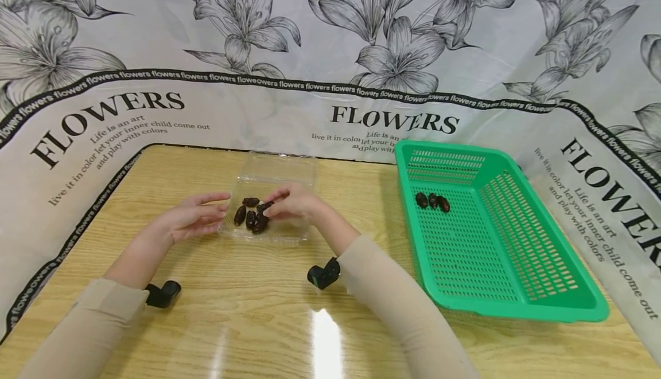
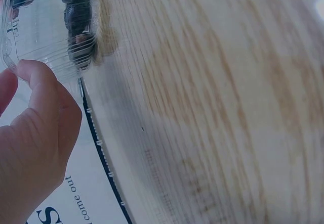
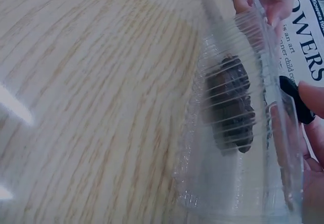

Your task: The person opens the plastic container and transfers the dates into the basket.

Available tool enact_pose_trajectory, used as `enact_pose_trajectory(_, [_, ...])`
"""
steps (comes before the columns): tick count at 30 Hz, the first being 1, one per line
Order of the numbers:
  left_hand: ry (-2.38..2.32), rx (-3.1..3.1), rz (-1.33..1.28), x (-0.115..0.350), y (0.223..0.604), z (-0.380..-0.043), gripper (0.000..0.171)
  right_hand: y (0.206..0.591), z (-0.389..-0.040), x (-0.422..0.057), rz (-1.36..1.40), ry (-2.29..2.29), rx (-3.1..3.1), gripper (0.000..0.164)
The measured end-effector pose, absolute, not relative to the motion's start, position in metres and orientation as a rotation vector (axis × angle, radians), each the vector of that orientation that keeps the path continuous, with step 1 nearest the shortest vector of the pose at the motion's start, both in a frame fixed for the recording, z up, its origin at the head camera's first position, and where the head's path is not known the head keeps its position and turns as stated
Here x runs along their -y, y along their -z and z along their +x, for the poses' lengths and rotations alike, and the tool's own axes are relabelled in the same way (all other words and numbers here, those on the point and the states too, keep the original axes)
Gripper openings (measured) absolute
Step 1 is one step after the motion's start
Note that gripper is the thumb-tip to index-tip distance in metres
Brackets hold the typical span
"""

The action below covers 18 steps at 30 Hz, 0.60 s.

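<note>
A clear plastic clamshell box [image 1: 281, 235] stands on the table with its lid folded back. Several dark brown dates [image 1: 240, 215] lie in its left half. My right hand [image 1: 294, 202] reaches over the box, and a date [image 3: 296, 100] is pinched between thumb and finger in the right wrist view. At the box's left side is my left hand [image 1: 196, 218], its fingers extended toward the wall. Its fingertips [image 2: 30, 67] touch the box's edge in the left wrist view. Ridged plastic partly blurs the dates in both wrist views.
To the right stands a green slotted basket [image 1: 465, 307], with three dates [image 1: 432, 200] lying in a row near its back left corner. A white flower-printed cloth [image 1: 289, 121] rises behind the wooden table [image 1: 248, 321]. Black devices [image 1: 324, 274] sit at both wrists.
</note>
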<state>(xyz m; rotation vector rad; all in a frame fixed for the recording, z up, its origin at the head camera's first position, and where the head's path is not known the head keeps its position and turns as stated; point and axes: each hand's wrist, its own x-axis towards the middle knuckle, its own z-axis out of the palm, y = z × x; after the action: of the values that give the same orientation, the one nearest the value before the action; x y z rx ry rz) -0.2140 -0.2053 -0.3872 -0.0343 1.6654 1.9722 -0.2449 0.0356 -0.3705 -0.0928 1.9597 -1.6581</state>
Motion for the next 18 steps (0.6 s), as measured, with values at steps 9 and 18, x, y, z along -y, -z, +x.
enact_pose_trajectory(9, [-1.955,-1.686,-0.022,0.205,0.388,-0.215,0.07,0.363,-0.249,-0.042,-0.093,1.867,-1.885,0.044])
enact_pose_trajectory(18, [-1.972,-1.667,-0.02,0.204,0.387,-0.214,0.07,0.353,-0.253,-0.051,-0.069,1.947,-1.844,0.046])
